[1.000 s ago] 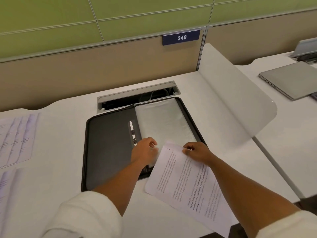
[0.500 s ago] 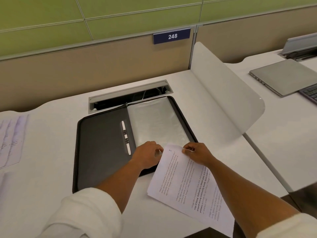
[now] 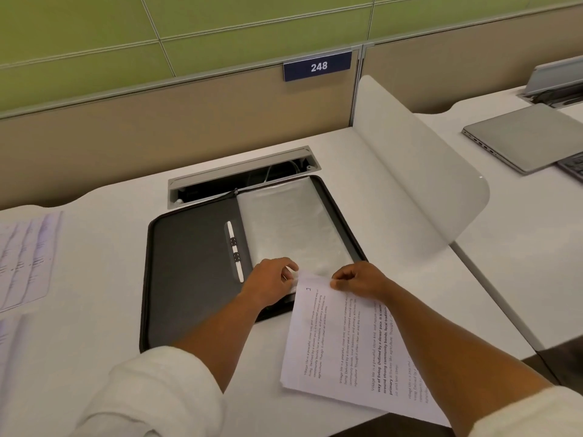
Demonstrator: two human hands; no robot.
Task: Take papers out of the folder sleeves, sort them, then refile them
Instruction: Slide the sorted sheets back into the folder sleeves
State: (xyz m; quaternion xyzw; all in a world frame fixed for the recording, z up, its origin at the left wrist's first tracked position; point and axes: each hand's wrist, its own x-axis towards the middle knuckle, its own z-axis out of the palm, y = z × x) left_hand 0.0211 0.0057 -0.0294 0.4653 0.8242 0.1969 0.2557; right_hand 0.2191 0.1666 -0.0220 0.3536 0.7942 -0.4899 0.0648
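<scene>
A black zip folder [image 3: 189, 279] lies open on the white desk, with clear plastic sleeves [image 3: 293, 225] stacked on its right half. A printed paper [image 3: 344, 345] lies angled at the folder's near right corner, its top edge at the sleeves' lower edge. My right hand [image 3: 359, 277] pinches the paper's top edge. My left hand [image 3: 271, 279] pinches the bottom edge of the top sleeve, just left of the paper. A white pen [image 3: 235, 250] sits in the folder's middle loop.
More printed sheets [image 3: 25, 260] lie at the desk's left edge. An open cable tray [image 3: 243, 178] sits behind the folder. A curved white divider [image 3: 410, 171] stands to the right, with a closed laptop [image 3: 530, 137] on the neighbouring desk beyond it.
The paper's top edge has shifted slightly up toward the sleeve opening, with both hands staying at the sleeves' bottom edge. The camera view has drifted a little.
</scene>
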